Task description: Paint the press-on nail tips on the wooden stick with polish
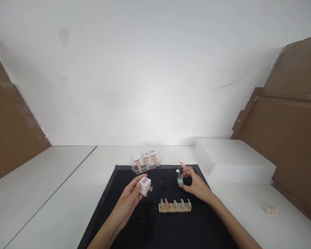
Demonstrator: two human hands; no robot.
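Head view: left hand (129,197) grips one white bottle (144,186), right hand (196,185) one brush (183,165), one teal bottle (180,181), near five nail tips (167,203).

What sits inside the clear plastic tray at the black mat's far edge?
Three white nail polish bottles with peach caps lean in the clear plastic tray; what lies directly beneath them is covered.

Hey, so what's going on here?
Someone's left hand holds a white bottle. The right hand touches a mint bottle and has what looks like a brush between its fingers. Nearer, five nail tips, one pink, stand on a strip. Farther back, three white-and-peach bottles lean in a clear tray.
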